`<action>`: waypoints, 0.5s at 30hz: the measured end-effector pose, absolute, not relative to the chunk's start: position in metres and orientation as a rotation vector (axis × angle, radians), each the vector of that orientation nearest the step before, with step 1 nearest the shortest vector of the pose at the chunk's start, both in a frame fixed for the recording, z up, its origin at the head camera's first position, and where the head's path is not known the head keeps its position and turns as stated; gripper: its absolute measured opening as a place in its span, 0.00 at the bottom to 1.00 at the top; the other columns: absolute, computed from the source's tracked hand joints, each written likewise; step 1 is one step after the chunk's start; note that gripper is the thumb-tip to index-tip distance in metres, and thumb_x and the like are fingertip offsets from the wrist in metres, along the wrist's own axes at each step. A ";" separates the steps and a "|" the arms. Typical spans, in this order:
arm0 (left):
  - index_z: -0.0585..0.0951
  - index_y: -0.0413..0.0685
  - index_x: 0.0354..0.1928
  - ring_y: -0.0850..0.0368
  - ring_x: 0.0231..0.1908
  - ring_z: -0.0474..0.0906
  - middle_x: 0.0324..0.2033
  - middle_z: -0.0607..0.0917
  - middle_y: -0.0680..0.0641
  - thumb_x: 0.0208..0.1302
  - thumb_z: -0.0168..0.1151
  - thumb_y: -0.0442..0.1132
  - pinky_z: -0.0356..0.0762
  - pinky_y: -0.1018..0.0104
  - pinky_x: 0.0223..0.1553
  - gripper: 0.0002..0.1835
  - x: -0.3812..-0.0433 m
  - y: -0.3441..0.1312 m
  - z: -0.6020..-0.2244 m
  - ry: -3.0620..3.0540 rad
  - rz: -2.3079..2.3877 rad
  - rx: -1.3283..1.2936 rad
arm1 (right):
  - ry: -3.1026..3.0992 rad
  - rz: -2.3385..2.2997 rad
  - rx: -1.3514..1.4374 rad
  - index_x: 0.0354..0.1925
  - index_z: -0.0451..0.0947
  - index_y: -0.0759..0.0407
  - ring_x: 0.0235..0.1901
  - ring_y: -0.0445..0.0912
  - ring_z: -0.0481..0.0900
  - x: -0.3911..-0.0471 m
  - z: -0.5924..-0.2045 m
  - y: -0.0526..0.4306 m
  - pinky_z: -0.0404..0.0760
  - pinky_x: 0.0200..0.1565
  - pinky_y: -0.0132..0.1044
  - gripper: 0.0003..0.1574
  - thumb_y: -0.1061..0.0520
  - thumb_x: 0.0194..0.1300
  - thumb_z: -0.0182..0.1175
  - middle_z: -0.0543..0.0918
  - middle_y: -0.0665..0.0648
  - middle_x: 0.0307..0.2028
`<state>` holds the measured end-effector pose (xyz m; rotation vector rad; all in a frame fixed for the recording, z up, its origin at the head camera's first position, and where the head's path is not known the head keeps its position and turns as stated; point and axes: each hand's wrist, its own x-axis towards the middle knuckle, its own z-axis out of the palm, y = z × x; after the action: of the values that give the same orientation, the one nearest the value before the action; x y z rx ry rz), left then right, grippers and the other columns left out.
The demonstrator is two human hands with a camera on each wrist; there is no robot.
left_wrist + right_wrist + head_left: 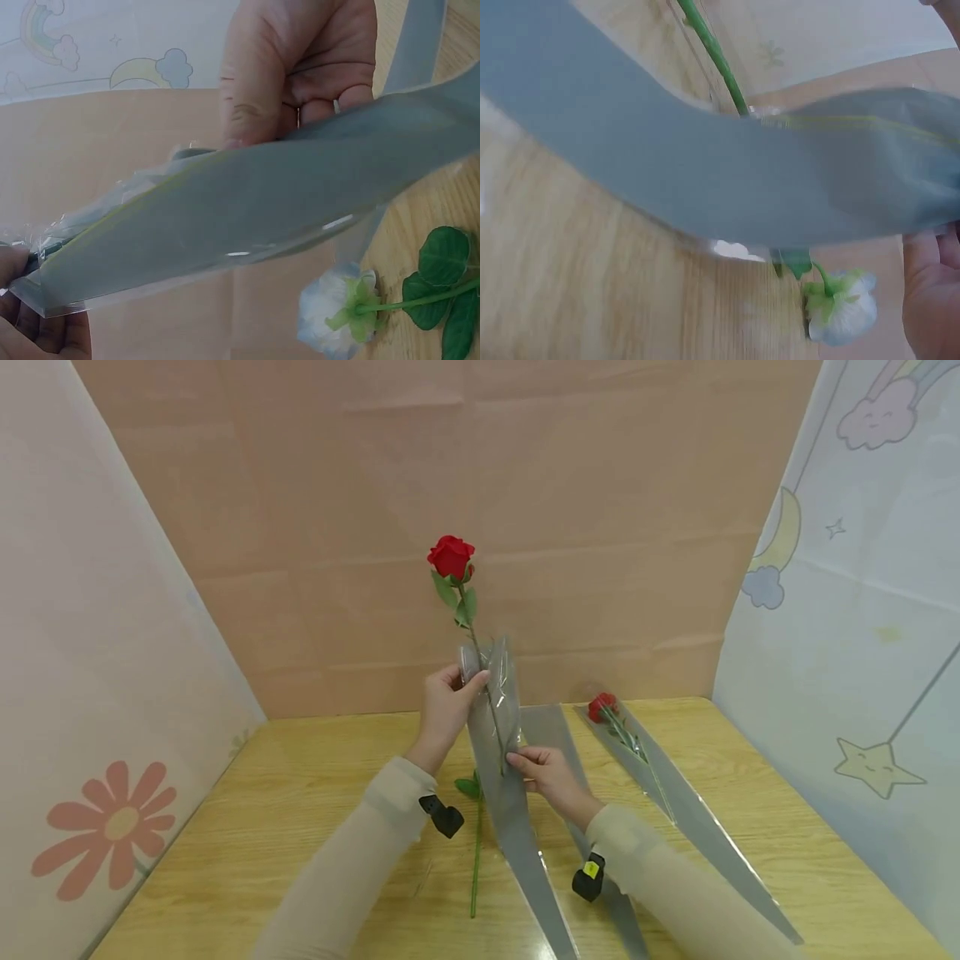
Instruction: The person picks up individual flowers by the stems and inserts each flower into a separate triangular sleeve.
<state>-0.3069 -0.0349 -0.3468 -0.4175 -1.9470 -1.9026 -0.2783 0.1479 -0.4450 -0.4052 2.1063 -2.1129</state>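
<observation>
A red rose (452,558) stands upright, its bloom and leaves above the mouth of a grey-backed clear flower sleeve (517,818). My left hand (446,708) pinches the sleeve's upper edge together with the rose stem. Lower down, my right hand (551,777) pinches the sleeve's side close to the stem's lower end; in the left wrist view the right thumb and curled fingers (300,67) meet at the sleeve's edge. Behind the sleeve lies a white rose (330,311) with a green stem (476,860), its bloom hidden in the head view.
Another grey sleeve (546,727) lies flat beneath the right arm. To the right, a red rose (602,707) lies inside its own sleeve (705,814) on the wooden table (300,827). A brown backdrop (300,527) and patterned side panels (847,635) enclose the table.
</observation>
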 end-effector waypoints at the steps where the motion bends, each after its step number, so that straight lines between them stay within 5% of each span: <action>1: 0.85 0.35 0.35 0.62 0.25 0.75 0.28 0.85 0.45 0.61 0.68 0.41 0.75 0.71 0.25 0.13 -0.306 -0.034 -0.348 -1.948 -1.906 -0.422 | 2.109 -2.115 -0.397 0.38 0.83 0.60 0.36 0.37 0.82 -0.278 -0.445 0.147 0.83 0.38 0.34 0.10 0.55 0.69 0.59 0.83 0.45 0.34; 15: 0.82 0.36 0.27 0.62 0.20 0.69 0.20 0.79 0.51 0.60 0.69 0.43 0.68 0.72 0.21 0.15 -0.302 -0.032 -0.363 -1.987 -1.853 -0.435 | 2.145 -2.118 -0.371 0.44 0.84 0.64 0.34 0.37 0.80 -0.270 -0.449 0.141 0.83 0.35 0.33 0.15 0.53 0.69 0.59 0.81 0.44 0.33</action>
<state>-0.3017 -0.0321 -0.3634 -0.4349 -1.9869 -1.8526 -0.2700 0.1410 -0.4488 -0.3712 2.1449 -2.1178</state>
